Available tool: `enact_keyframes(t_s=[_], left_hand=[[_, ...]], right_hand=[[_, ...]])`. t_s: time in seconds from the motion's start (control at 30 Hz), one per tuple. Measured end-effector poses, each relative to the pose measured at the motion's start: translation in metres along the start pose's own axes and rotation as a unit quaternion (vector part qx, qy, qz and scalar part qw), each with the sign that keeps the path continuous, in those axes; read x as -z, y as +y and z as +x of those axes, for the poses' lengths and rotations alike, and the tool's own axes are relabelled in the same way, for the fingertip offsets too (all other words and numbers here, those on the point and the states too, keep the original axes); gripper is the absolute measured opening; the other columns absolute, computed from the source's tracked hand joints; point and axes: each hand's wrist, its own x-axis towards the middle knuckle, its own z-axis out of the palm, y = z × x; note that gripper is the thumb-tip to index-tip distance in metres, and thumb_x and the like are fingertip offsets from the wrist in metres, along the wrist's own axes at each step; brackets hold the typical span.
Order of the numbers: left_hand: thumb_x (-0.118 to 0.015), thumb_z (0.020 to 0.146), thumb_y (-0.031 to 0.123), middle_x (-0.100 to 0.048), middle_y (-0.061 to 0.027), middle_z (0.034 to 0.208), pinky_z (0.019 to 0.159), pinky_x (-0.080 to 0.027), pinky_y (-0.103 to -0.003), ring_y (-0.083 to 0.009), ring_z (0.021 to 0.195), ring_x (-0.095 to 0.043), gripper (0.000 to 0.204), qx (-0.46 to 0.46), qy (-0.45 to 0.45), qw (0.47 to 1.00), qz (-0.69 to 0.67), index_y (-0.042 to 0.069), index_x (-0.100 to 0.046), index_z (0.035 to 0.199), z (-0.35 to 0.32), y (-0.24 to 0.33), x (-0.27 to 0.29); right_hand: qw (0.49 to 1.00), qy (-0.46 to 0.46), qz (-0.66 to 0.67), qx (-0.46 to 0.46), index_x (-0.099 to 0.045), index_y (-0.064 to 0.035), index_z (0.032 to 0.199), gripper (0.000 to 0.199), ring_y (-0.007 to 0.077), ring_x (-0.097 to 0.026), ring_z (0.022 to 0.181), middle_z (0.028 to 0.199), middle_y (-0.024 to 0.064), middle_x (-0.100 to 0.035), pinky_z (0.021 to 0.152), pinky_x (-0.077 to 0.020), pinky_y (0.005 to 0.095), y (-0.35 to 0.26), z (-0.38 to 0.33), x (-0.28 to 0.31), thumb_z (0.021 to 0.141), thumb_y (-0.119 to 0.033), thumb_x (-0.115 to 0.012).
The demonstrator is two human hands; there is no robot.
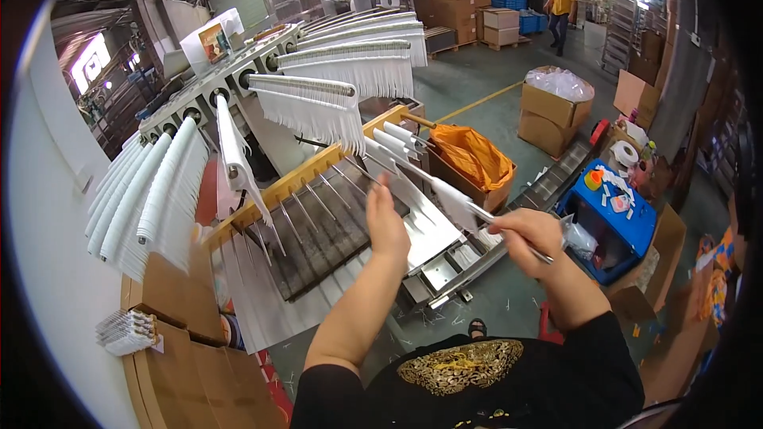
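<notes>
My right hand (528,238) is closed around the near end of a thin metal rod (479,211). A white sheet-like piece (451,197) hangs on the rod, which slants away toward a yellow wooden rail (288,184). My left hand (386,221) is raised beside the rod, fingers stretched out and slightly blurred, with nothing seen in it. Several bare rods (300,213) stick out from the rail over a dark flat plate (318,242). More white pieces (393,141) hang at the rail's far end.
A machine (238,79) carries several rods draped with white strands (306,107). Right of the rail stands a carton lined with an orange bag (469,155). Farther right are a blue crate (608,230) and a carton of clear plastic (556,99). Another person (561,8) stands at the back.
</notes>
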Motion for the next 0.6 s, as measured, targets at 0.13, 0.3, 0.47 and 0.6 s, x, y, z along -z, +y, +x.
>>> enact_keyframes(t_s=[0.13, 0.3, 0.47, 0.6], left_hand=[[-0.035, 0.089, 0.035, -0.054, 0.0013, 0.106, 0.086, -0.032, -0.029, -0.0122, 0.098, -0.047, 0.034, 0.043, 0.062, 0.997, -0.032, 0.011, -0.050, 0.108, 0.070, -0.025, 0.007], [-0.037, 0.088, 0.038, -0.047, -0.0015, 0.102, 0.090, -0.029, -0.028, -0.0150, 0.093, -0.042, 0.033, 0.162, 0.072, 0.965, -0.192, 0.011, -0.051, 0.101, 0.122, -0.045, 0.010], [-0.040, 0.087, 0.035, -0.048, -0.0010, 0.094, 0.087, -0.032, -0.025, -0.0117, 0.089, -0.042, 0.027, 0.106, -0.011, 0.966, -0.235, 0.013, -0.053, 0.092, 0.084, -0.039, -0.005], [-0.038, 0.089, 0.029, -0.050, -0.0029, 0.109, 0.088, -0.032, -0.029, -0.0149, 0.101, -0.044, 0.029, 0.004, -0.086, 0.996, 0.008, 0.010, -0.049, 0.109, 0.022, -0.023, -0.008]], right_hand=[[1.000, -0.020, -0.020, -0.009, -0.057, 0.0022, 0.085, 0.021, 0.0215, -0.059, 0.057, 0.067, 0.0102, -0.060, 0.053, -0.0465, 0.0281, -0.012, 0.001, 0.015, 0.066, 0.007, -0.050], [0.998, -0.041, -0.025, -0.032, -0.058, 0.0018, 0.084, 0.018, 0.0215, -0.059, 0.058, 0.069, 0.0107, -0.060, 0.052, -0.0456, 0.0279, -0.010, 0.015, 0.002, 0.069, 0.005, -0.049], [0.998, -0.046, -0.009, -0.035, -0.056, 0.0030, 0.090, 0.018, 0.0221, -0.059, 0.062, 0.071, 0.0111, -0.060, 0.057, -0.0459, 0.0279, 0.016, 0.021, -0.017, 0.073, 0.005, -0.050], [0.999, -0.023, 0.009, -0.039, -0.056, 0.0026, 0.091, 0.019, 0.0221, -0.059, 0.064, 0.072, 0.0122, -0.060, 0.058, -0.0464, 0.0282, 0.028, 0.002, -0.012, 0.073, 0.004, -0.049]])
